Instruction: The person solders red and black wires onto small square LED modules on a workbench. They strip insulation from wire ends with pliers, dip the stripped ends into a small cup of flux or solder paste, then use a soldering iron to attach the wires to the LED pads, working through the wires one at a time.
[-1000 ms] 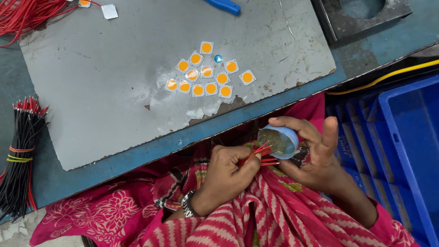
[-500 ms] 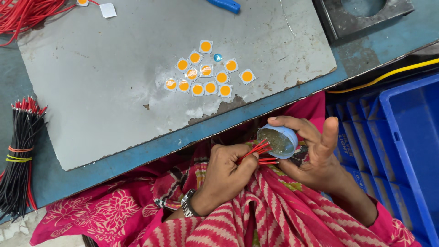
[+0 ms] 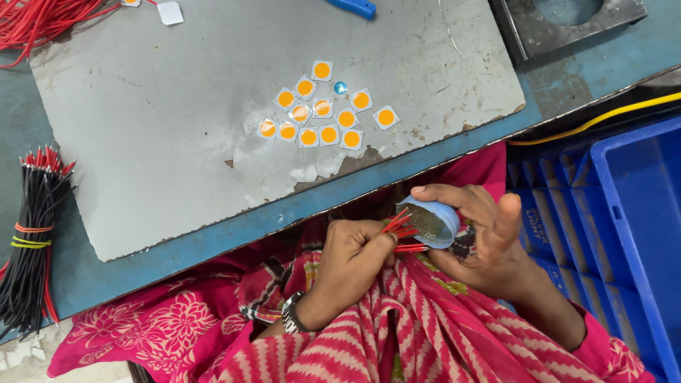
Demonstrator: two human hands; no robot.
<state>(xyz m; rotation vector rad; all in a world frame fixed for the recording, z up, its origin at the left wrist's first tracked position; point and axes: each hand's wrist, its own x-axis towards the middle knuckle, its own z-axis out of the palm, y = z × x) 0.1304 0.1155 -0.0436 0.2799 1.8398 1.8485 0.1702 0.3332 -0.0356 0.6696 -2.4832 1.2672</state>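
My left hand (image 3: 352,254) pinches a small bunch of red wires (image 3: 402,232), their tips fanned out toward a small round blue container (image 3: 433,222). My right hand (image 3: 477,237) holds that container tilted, its open side facing the wire tips, with a greyish paste inside. Both hands are over my lap, just below the table's front edge. On the grey mat (image 3: 177,120) above lie several small white square chips with orange round centres (image 3: 320,113), and one small blue round piece (image 3: 340,87) among them.
A bundle of black and red wires (image 3: 32,241) tied with bands lies at the left edge. Loose red wires (image 3: 39,21) are at top left. A blue plastic crate (image 3: 631,227) stands at right, a yellow cable (image 3: 603,117) above it. A metal block with a round hole (image 3: 567,21) is at top right.
The hands barely moved; the wire tips stay at the container's mouth, and the container is tilted slightly more toward them.
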